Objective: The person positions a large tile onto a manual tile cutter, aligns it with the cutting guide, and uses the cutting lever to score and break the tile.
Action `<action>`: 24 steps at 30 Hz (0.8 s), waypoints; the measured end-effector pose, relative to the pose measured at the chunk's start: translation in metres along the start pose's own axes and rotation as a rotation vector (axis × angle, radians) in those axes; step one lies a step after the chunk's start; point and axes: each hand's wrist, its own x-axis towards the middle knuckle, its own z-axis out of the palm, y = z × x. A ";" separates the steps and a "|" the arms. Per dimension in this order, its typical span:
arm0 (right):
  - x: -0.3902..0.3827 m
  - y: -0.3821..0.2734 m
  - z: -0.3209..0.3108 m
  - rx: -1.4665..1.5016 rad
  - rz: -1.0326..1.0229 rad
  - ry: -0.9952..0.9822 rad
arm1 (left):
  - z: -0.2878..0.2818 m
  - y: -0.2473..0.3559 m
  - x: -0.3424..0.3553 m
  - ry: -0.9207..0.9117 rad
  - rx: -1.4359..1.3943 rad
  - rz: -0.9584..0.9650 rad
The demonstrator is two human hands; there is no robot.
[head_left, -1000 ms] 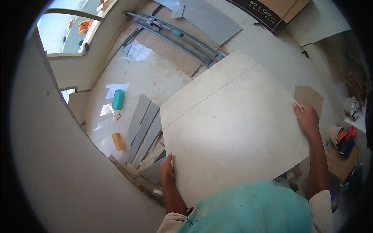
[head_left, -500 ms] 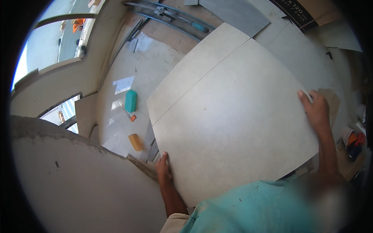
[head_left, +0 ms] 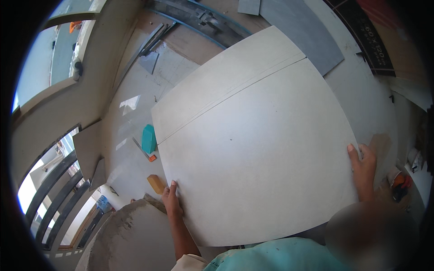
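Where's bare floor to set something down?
Mostly bare floor lies left of the big tile, between the grey offcut and teal block, and right of it, between the grey slab and brown sheet. Crowded: beside the left hand, with the yellow block and orange-ended tool.

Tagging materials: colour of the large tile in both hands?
Large tile: pale greyish beige, best in the head view.

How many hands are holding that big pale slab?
2: the left hand at the lower part of the slab's left edge, and the right hand at its right edge. No others show on it.
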 end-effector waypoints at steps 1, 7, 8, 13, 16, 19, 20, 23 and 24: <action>0.005 -0.004 0.006 -0.008 -0.042 0.023 | -0.001 0.013 0.010 0.017 -0.002 0.006; 0.058 -0.079 0.030 0.064 -0.004 -0.029 | -0.006 0.109 0.049 0.070 0.031 0.030; 0.065 -0.098 0.033 0.114 0.066 -0.081 | -0.013 0.122 0.059 0.073 0.034 0.041; 0.100 -0.167 0.061 0.065 0.032 -0.111 | -0.044 0.179 0.103 0.131 0.109 0.042; 0.119 -0.214 0.090 0.104 0.062 -0.129 | -0.056 0.214 0.133 0.158 0.071 0.055; 0.137 -0.264 0.129 0.051 0.005 -0.126 | -0.082 0.241 0.185 0.138 0.016 0.079; 0.141 -0.283 0.143 0.068 0.060 -0.154 | -0.086 0.251 0.202 0.173 -0.023 0.106; 0.148 -0.323 0.191 0.131 0.004 -0.145 | -0.119 0.283 0.255 0.171 0.005 0.095; 0.152 -0.339 0.208 0.131 0.013 -0.164 | -0.134 0.291 0.272 0.203 0.093 0.080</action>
